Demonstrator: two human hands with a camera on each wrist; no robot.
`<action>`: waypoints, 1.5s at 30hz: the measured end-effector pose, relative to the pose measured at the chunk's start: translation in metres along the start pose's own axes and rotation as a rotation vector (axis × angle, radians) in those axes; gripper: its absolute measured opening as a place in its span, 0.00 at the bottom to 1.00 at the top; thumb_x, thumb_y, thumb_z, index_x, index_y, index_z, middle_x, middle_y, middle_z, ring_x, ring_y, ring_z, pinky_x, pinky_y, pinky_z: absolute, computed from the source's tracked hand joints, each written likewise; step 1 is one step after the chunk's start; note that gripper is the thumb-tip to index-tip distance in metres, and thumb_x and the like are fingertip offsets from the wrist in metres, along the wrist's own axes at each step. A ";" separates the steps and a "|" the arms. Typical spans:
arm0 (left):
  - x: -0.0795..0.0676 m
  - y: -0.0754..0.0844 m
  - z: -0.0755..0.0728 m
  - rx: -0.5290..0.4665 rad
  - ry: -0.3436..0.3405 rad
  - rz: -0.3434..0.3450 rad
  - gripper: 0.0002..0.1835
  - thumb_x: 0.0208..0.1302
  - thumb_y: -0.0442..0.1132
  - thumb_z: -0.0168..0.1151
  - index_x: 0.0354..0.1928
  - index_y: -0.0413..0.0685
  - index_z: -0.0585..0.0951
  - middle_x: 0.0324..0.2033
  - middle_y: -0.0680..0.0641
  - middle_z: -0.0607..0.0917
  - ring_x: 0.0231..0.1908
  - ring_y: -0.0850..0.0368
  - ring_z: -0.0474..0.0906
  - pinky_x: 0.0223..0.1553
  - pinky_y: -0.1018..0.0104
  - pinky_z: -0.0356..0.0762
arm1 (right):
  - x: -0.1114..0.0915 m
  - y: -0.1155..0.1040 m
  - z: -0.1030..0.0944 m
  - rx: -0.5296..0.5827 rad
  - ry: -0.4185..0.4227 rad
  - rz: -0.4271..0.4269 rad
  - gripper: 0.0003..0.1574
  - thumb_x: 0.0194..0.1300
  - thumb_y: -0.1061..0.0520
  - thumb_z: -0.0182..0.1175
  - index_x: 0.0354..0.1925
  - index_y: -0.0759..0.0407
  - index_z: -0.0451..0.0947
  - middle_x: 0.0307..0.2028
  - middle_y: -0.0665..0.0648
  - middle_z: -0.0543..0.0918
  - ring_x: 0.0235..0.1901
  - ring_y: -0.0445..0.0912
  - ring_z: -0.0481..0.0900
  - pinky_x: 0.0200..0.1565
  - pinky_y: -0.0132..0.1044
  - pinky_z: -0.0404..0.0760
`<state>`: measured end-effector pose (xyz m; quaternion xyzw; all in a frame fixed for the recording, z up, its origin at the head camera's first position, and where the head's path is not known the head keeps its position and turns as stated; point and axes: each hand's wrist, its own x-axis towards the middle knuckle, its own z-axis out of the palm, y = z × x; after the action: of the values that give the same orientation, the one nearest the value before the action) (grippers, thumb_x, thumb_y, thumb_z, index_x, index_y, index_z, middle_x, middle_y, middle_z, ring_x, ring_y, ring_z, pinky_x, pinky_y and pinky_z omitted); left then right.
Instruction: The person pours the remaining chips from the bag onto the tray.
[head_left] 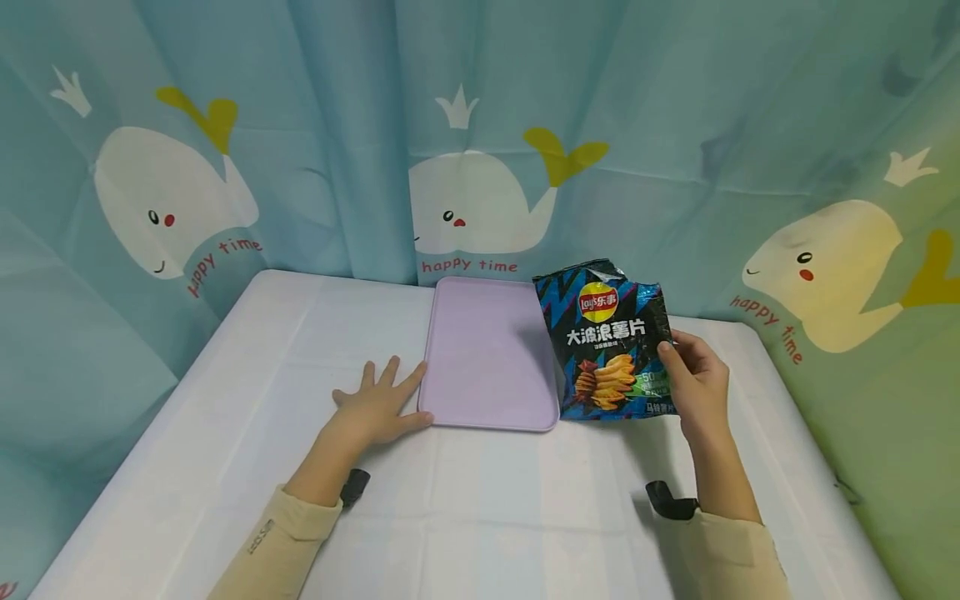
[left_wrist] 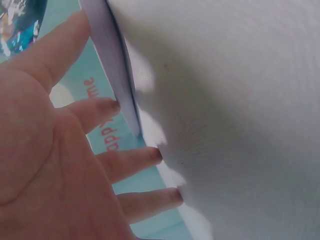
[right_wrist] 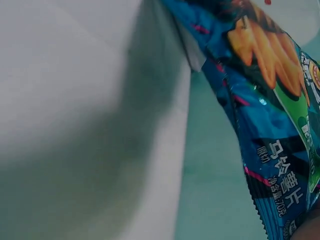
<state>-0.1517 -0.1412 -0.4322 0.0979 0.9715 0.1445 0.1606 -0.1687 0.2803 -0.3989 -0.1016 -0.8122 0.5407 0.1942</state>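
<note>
A blue and black Lay's chip bag (head_left: 611, 350) is held up in my right hand (head_left: 697, 379), thumb across its front at the right edge. Its top edge looks torn at the right corner. In the right wrist view the printed lower part of the bag (right_wrist: 265, 115) fills the upper right. My left hand (head_left: 378, 408) lies with fingers spread at the left edge of a pale purple tray (head_left: 491, 358). In the left wrist view the thumb and index fingertip are at the side of the tray (left_wrist: 112, 65), while the other fingertips rest on the white cloth.
A white-covered table (head_left: 465, 500) bears the tray near its back edge. Behind and around it hangs a blue-green curtain (head_left: 360, 100) printed with white whales. Black wrist mounts (head_left: 670, 502) stick out from both sleeves.
</note>
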 end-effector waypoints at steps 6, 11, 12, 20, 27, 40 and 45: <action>0.000 0.001 -0.001 -0.012 -0.011 -0.006 0.46 0.65 0.68 0.57 0.79 0.60 0.53 0.77 0.33 0.48 0.73 0.22 0.37 0.53 0.11 0.45 | 0.002 -0.023 0.003 -0.095 -0.035 -0.256 0.18 0.72 0.52 0.60 0.54 0.61 0.81 0.34 0.42 0.81 0.35 0.40 0.74 0.34 0.24 0.73; 0.001 0.001 -0.001 -0.020 -0.010 -0.010 0.46 0.65 0.68 0.57 0.79 0.61 0.53 0.77 0.33 0.48 0.74 0.22 0.37 0.53 0.11 0.45 | 0.004 -0.040 0.008 -0.189 -0.082 -0.444 0.16 0.71 0.56 0.61 0.53 0.62 0.82 0.36 0.54 0.84 0.34 0.33 0.75 0.33 0.19 0.73; 0.001 0.001 -0.001 -0.019 -0.008 -0.011 0.46 0.65 0.67 0.57 0.79 0.60 0.53 0.77 0.33 0.48 0.74 0.22 0.37 0.52 0.11 0.45 | 0.005 -0.042 0.010 -0.202 -0.092 -0.471 0.16 0.71 0.57 0.62 0.53 0.63 0.82 0.36 0.57 0.84 0.34 0.31 0.75 0.34 0.18 0.73; 0.001 0.001 0.000 -0.020 -0.011 -0.024 0.46 0.65 0.67 0.57 0.79 0.60 0.54 0.77 0.33 0.49 0.73 0.22 0.37 0.52 0.10 0.45 | 0.011 -0.061 0.018 -0.234 -0.169 -0.602 0.16 0.69 0.59 0.63 0.55 0.59 0.82 0.32 0.58 0.84 0.30 0.32 0.75 0.33 0.17 0.75; 0.000 0.001 -0.001 -0.015 -0.011 -0.025 0.46 0.65 0.67 0.57 0.79 0.60 0.54 0.77 0.33 0.49 0.74 0.22 0.38 0.52 0.11 0.46 | 0.015 -0.074 0.025 -0.308 -0.237 -0.713 0.18 0.66 0.62 0.66 0.54 0.54 0.82 0.33 0.55 0.86 0.30 0.38 0.78 0.27 0.19 0.73; 0.001 0.001 0.000 -0.016 -0.014 -0.020 0.46 0.65 0.67 0.57 0.79 0.61 0.54 0.77 0.34 0.49 0.74 0.22 0.38 0.52 0.11 0.45 | 0.018 -0.097 0.038 -0.419 -0.299 -0.884 0.15 0.65 0.61 0.67 0.50 0.52 0.85 0.36 0.54 0.88 0.19 0.41 0.70 0.21 0.37 0.65; 0.002 0.002 -0.001 -0.016 -0.017 -0.025 0.45 0.65 0.67 0.57 0.79 0.61 0.54 0.77 0.34 0.49 0.74 0.22 0.38 0.52 0.11 0.46 | 0.020 -0.103 0.041 -0.436 -0.327 -0.920 0.14 0.66 0.61 0.66 0.50 0.53 0.85 0.37 0.54 0.88 0.26 0.42 0.76 0.24 0.37 0.68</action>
<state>-0.1536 -0.1395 -0.4310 0.0855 0.9701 0.1492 0.1713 -0.1999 0.2127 -0.3141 0.3125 -0.8860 0.2272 0.2564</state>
